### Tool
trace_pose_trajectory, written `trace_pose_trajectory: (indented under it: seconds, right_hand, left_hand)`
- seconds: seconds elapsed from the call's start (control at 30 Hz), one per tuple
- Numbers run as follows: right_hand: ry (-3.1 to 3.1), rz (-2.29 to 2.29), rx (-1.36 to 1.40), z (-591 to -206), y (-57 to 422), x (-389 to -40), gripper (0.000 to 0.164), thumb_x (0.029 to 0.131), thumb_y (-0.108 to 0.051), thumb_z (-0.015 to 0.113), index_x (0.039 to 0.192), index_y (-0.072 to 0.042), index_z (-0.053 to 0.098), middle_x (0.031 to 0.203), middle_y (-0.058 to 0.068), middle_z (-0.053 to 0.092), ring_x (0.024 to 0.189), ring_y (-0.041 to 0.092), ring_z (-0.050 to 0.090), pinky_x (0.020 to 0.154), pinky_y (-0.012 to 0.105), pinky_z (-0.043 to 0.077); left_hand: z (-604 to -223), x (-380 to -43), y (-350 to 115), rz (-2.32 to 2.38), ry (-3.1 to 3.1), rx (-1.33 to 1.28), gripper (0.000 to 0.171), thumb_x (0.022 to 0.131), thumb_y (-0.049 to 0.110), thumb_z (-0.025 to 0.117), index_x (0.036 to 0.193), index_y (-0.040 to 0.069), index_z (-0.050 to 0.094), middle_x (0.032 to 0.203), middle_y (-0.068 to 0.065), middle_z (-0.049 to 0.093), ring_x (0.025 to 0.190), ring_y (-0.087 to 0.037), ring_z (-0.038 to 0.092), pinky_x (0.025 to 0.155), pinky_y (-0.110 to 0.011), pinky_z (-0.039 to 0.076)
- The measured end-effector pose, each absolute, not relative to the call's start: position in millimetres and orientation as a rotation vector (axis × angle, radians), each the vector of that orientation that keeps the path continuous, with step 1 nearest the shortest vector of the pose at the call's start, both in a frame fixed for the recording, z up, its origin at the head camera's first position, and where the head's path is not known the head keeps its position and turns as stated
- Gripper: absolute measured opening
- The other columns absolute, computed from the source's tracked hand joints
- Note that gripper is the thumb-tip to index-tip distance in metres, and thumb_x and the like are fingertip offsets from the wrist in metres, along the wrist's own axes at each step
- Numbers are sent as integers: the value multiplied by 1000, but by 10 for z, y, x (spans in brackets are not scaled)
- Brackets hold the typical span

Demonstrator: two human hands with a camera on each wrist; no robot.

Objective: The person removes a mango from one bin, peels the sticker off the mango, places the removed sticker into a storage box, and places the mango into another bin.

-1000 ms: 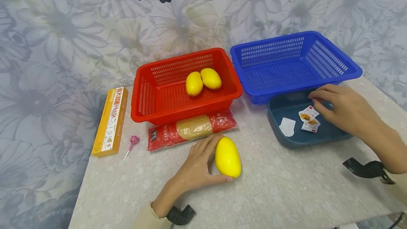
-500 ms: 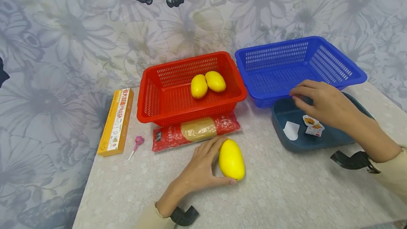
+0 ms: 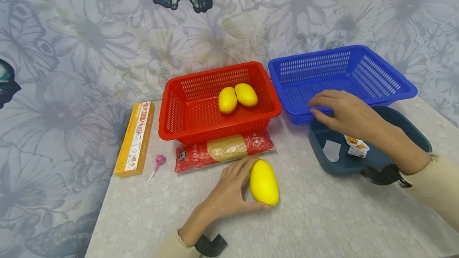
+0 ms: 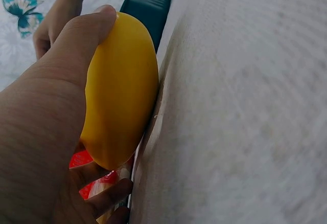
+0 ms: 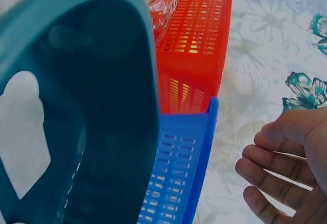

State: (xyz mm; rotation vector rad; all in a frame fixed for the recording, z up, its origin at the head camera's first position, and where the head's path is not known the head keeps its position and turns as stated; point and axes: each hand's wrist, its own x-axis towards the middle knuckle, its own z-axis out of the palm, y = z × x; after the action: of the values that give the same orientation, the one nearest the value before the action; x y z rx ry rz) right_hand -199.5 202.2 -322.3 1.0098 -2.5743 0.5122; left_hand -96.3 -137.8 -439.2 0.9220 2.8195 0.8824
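Observation:
A smooth yellow mango lies on the table, and my left hand grips it, thumb at its near end and fingertips at its far end. In the left wrist view the thumb presses one end of the mango, with the fingers spread at the other. My right hand hovers with loosely bent fingers over the dark teal tub and the near rim of the blue basket. Nothing shows between the fingers of the right hand in its wrist view.
Two more mangoes sit in the red basket. Before it lies a pasta packet; leftward are a lollipop and a yellow pasta box. The tub holds a white paper piece and small printed labels.
My right hand has moved left from over the middle of the tub toward its back-left corner. The left hand keeps its grip on the mango; the head view has shifted slightly.

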Motion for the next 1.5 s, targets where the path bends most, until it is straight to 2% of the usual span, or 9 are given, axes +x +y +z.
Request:
trace_pose_trajectory:
  seconds: [0.63,0.9,1.33,1.5]
  right_hand:
    - [-2627,532,1141,-3246,1548,-2186,23,91,-13,74,113,-7,74,111,9,71,102,28,67,87,48,56]
    - [-2570,480,1203,-3275,1414,-2274,23,90,-12,75,111,-5,75,105,8,71,94,25,67,83,44,57]
    - [-2563,438,1225,-3311,1316,-2354,24,88,-12,77,109,-1,75,102,11,71,90,27,66,80,42,57]
    - [-2531,429,1258,-3358,1317,-2376,19,87,-12,78,104,-2,77,102,11,71,92,28,67,81,42,57]
  left_hand:
    - [-4414,-947,-1383,886,2813,930,112,72,80,67,159,28,21,162,4,24,146,-18,25,113,-51,28]
    - [-4407,-946,-1403,887,2805,914,112,72,81,66,160,29,20,162,4,23,146,-18,24,114,-52,28]
    - [-4405,-954,-1398,911,2796,910,110,72,80,67,159,30,22,162,7,23,146,-17,24,114,-52,27]
    - [-4378,-959,-1404,997,2798,878,110,68,76,75,157,30,29,158,10,28,144,-12,25,114,-51,26]
